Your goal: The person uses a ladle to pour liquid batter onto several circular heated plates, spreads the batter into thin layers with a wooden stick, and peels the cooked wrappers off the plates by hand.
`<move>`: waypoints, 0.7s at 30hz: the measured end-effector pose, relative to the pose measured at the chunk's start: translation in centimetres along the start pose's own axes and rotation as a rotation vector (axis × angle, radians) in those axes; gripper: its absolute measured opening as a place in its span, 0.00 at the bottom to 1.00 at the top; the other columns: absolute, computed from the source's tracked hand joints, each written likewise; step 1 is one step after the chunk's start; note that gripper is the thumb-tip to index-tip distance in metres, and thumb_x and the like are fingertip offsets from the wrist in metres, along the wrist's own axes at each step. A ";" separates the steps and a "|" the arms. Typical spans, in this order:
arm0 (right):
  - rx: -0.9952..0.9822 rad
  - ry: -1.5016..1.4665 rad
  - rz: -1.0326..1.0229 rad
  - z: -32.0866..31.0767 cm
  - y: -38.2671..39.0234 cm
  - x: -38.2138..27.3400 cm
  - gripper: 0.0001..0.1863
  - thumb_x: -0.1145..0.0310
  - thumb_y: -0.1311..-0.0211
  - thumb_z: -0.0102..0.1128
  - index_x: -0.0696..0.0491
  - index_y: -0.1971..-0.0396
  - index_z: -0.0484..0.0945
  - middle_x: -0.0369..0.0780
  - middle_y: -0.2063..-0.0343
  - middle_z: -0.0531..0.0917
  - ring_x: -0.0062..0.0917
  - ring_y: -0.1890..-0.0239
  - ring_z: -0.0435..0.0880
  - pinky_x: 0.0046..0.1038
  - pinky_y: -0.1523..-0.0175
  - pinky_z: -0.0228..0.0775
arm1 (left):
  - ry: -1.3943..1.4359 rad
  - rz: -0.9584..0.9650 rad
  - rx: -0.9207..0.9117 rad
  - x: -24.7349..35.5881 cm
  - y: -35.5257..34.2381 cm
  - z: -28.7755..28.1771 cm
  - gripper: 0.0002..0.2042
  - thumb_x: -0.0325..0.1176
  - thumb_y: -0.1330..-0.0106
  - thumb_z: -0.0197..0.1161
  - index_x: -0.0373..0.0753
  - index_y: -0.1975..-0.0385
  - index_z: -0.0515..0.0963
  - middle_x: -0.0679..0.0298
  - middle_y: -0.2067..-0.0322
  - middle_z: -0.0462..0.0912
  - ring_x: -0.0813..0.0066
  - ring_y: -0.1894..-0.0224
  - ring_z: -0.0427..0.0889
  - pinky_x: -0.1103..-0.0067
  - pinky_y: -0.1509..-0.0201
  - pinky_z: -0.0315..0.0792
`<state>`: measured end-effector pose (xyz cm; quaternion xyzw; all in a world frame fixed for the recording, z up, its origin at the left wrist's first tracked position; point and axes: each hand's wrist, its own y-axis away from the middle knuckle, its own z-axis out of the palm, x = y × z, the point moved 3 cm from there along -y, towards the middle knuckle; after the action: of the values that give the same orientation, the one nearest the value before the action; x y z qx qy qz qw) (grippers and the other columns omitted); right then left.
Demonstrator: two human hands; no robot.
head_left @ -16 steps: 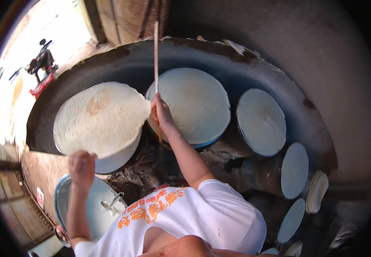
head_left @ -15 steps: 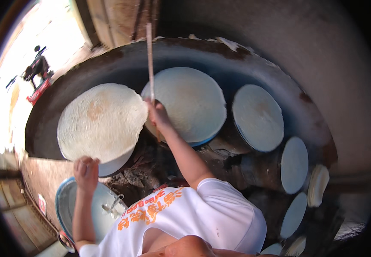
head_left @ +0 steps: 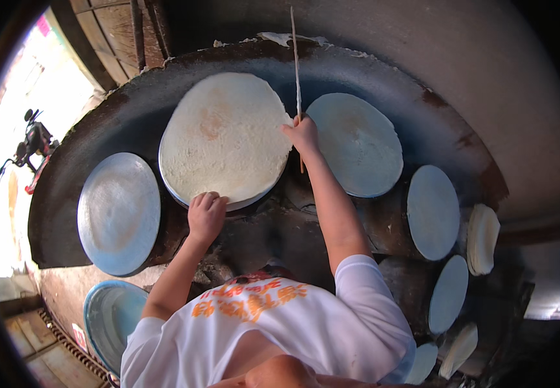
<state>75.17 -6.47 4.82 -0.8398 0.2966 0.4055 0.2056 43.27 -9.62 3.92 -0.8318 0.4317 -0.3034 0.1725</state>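
Observation:
A large thin round flatbread (head_left: 225, 145) lies spread over the second griddle from the left, covering nearly all of it. At its near edge, my left hand (head_left: 206, 216) is closed with the fingertips pinching the rim. My right hand (head_left: 304, 136) is closed around a thin wooden stick (head_left: 297, 71) that points away from me. The thumb side of that hand touches the flatbread's right edge, seemingly pinching it too. On the far left, a bare round griddle (head_left: 119, 216) shows a pale, smooth top.
Another flatbread lies on a griddle (head_left: 356, 145) to the right, with more round griddles (head_left: 433, 213) curving toward me. A folded stack of flatbreads (head_left: 483, 239) sits at the far right. A blue-rimmed basin (head_left: 91, 317) stands lower left. A curved dark wall (head_left: 228, 61) rises behind the griddles.
Both hands have carried the flatbread rightward from the far-left griddle onto the second one, where another flatbread was lying. The left griddle is now uncovered. My view has turned somewhat.

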 end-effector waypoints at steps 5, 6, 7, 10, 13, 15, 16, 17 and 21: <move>-0.064 -0.048 0.090 2.5 -0.8 3.0 0.17 0.65 0.60 0.71 0.55 0.77 0.69 0.45 0.79 0.79 0.41 0.72 0.80 0.36 0.65 0.72 | -0.182 0.033 -0.092 1.1 0.1 0.8 0.11 0.29 0.52 0.60 0.42 0.65 0.76 0.64 0.65 0.76 0.65 0.58 0.75 0.69 0.53 0.68; -0.093 -0.104 0.076 2.3 -0.8 2.2 0.17 0.66 0.59 0.71 0.56 0.76 0.70 0.45 0.78 0.79 0.42 0.71 0.81 0.37 0.63 0.72 | -0.217 0.023 -0.154 1.1 -0.3 0.9 0.12 0.29 0.52 0.61 0.42 0.65 0.76 0.64 0.65 0.76 0.65 0.56 0.74 0.69 0.51 0.67; -0.114 -0.100 0.091 3.0 -0.2 2.5 0.16 0.66 0.58 0.70 0.56 0.75 0.71 0.46 0.77 0.80 0.42 0.70 0.81 0.37 0.62 0.73 | -0.230 0.025 -0.189 1.1 0.0 0.8 0.11 0.30 0.52 0.61 0.42 0.66 0.76 0.65 0.65 0.76 0.66 0.56 0.74 0.70 0.52 0.67; -0.125 -0.029 0.047 3.2 -2.1 2.9 0.15 0.65 0.56 0.69 0.57 0.73 0.73 0.46 0.75 0.81 0.42 0.68 0.82 0.38 0.61 0.73 | -0.250 0.065 -0.202 1.1 -1.8 1.3 0.11 0.31 0.51 0.62 0.41 0.67 0.76 0.65 0.64 0.76 0.67 0.56 0.74 0.71 0.53 0.67; -0.118 0.051 0.035 3.0 -2.0 2.6 0.14 0.64 0.55 0.68 0.57 0.74 0.74 0.47 0.74 0.82 0.43 0.67 0.82 0.39 0.61 0.74 | -0.246 0.117 -0.249 0.5 -1.4 1.6 0.09 0.32 0.50 0.61 0.41 0.68 0.77 0.66 0.65 0.76 0.67 0.57 0.75 0.71 0.54 0.67; -0.059 0.050 0.003 1.2 -1.3 2.1 0.14 0.63 0.55 0.68 0.56 0.76 0.74 0.46 0.75 0.83 0.42 0.69 0.83 0.40 0.62 0.74 | -0.215 0.191 -0.200 0.4 -1.2 1.1 0.06 0.32 0.49 0.60 0.41 0.71 0.77 0.66 0.66 0.76 0.67 0.60 0.75 0.72 0.56 0.69; -0.032 0.024 -0.030 0.1 -1.0 2.1 0.14 0.62 0.55 0.68 0.56 0.77 0.74 0.45 0.77 0.82 0.42 0.70 0.83 0.40 0.63 0.74 | -0.218 0.191 -0.191 0.0 -1.6 1.0 0.06 0.32 0.49 0.60 0.41 0.71 0.77 0.66 0.66 0.76 0.67 0.60 0.75 0.72 0.56 0.69; 0.033 0.032 -0.089 -1.5 -0.8 2.3 0.14 0.62 0.54 0.68 0.55 0.78 0.73 0.45 0.79 0.82 0.41 0.72 0.82 0.41 0.65 0.74 | -0.214 0.189 -0.179 -0.1 -2.0 1.2 0.06 0.32 0.49 0.60 0.41 0.72 0.76 0.65 0.66 0.77 0.67 0.61 0.75 0.72 0.57 0.69; 0.026 0.005 -0.033 -6.0 1.0 3.7 0.16 0.65 0.53 0.69 0.57 0.80 0.70 0.46 0.82 0.78 0.42 0.75 0.80 0.38 0.68 0.71 | -0.182 0.212 -0.175 0.0 -3.8 0.4 0.05 0.30 0.49 0.61 0.39 0.73 0.76 0.64 0.67 0.77 0.66 0.63 0.76 0.72 0.60 0.70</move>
<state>79.66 -11.92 5.29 -0.8429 0.2886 0.3960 0.2223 45.87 -7.48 5.78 -0.8175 0.5242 -0.1684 0.1689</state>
